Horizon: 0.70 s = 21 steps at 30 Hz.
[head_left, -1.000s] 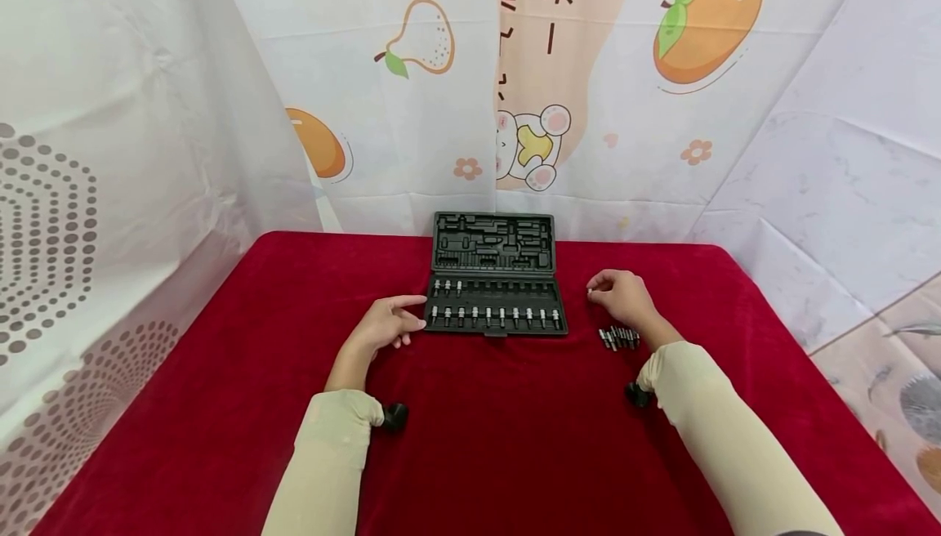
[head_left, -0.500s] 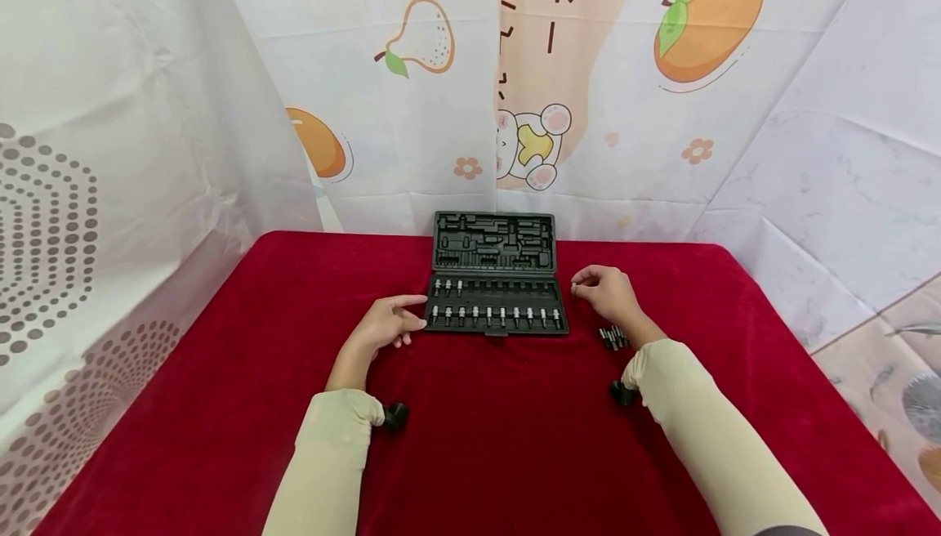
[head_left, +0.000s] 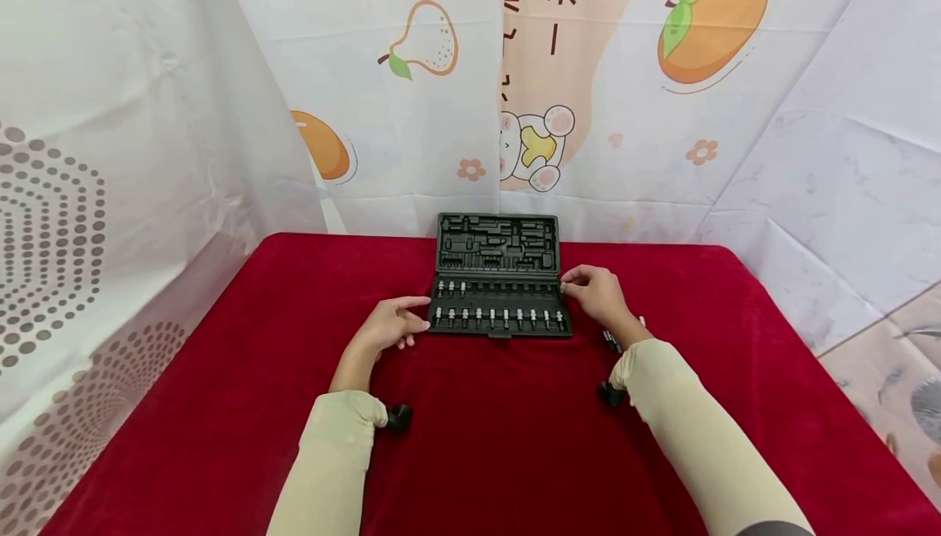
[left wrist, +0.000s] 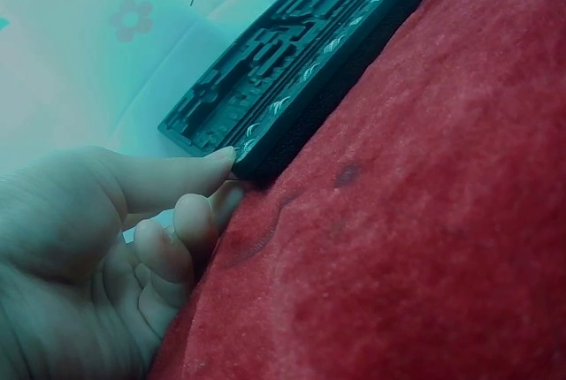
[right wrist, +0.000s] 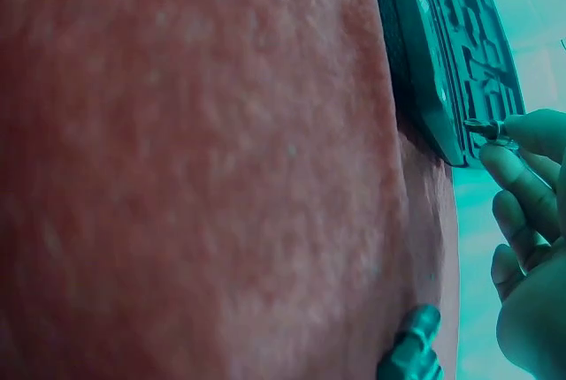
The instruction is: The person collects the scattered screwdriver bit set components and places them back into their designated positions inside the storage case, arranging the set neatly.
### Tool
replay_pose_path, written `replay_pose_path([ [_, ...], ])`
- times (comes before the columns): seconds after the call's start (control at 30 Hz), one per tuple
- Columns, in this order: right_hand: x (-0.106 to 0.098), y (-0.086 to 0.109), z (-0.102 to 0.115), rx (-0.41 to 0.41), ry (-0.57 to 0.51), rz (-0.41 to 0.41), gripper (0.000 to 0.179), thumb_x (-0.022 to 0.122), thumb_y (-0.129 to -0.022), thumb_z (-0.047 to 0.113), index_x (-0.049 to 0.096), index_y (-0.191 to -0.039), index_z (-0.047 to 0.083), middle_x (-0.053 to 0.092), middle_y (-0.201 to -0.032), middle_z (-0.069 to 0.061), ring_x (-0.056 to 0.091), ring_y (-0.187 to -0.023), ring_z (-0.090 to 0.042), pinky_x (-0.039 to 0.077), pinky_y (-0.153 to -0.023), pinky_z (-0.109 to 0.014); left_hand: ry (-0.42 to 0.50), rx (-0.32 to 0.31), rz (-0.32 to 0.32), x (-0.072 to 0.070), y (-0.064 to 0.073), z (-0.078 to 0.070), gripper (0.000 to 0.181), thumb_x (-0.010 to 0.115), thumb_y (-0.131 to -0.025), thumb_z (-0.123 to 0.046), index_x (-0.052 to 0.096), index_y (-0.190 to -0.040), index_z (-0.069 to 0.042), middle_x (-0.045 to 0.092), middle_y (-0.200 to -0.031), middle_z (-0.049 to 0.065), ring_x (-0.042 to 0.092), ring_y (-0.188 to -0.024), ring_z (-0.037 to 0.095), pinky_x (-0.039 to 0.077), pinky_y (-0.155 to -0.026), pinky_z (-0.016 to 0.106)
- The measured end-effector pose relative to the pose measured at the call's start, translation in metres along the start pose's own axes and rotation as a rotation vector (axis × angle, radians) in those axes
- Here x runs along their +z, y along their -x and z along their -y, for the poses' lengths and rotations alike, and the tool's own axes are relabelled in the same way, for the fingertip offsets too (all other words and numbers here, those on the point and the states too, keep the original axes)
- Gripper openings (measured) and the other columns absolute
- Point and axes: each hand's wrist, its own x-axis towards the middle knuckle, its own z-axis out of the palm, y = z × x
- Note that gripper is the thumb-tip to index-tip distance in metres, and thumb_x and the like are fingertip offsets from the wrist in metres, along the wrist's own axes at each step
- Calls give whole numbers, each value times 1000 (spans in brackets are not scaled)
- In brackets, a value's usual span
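Observation:
A black plastic socket case (head_left: 481,301) lies unfolded on the red cloth. Its front row holds several silver-and-black bit sockets (head_left: 506,318), and 3 more stand at the left of the back row. My left hand (head_left: 385,326) touches the case's left edge with thumb and index finger, the thumb tip right at the front corner in the left wrist view. At the right edge of the case, my right hand (head_left: 601,297) pinches a small bit socket (right wrist: 489,130) between thumb and fingertip. The dark tip of that piece points toward the case.
Loose bit sockets (head_left: 612,341) lie on the cloth right of the case, partly hidden under my right wrist. The upright lid (head_left: 498,243) has moulded slots. A printed curtain (head_left: 625,152) hangs behind the table.
My right hand has moved left with the bit socket, from above the loose pieces to the case's right edge. My left hand stays at the left edge.

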Motion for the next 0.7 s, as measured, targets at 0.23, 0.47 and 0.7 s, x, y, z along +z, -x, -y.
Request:
replay_pose_path([
  [0.23,9,-2,2,23,16,-25,9,68,-91,12,72,-97,5,69,-95,-11,58,-84,-27,46,-71,-37,-2,3,-6,0,0,0,51,70,-88,-4,56,-137,-6,70,-91,11,54,-52,14,44,-47,23],
  [0.47,15,-4,6,15,26,-27,8,67,-92,11,71,-96,5,69,-94,-11,57,-82,-27,46,-69,-38,-15,6,-10,1,-1,0,50,70,-88,-5,56,-137,-5,70,-91,11,55,-53,14,44,-47,23],
  [0.7,19,-7,10,63,44,-9,7,67,-92,9,70,-95,3,68,-96,-13,58,-86,-29,48,-73,-40,-20,-3,-18,1,0,0,49,71,-88,-5,57,-135,-4,70,-93,12,55,-53,14,44,-47,23],
])
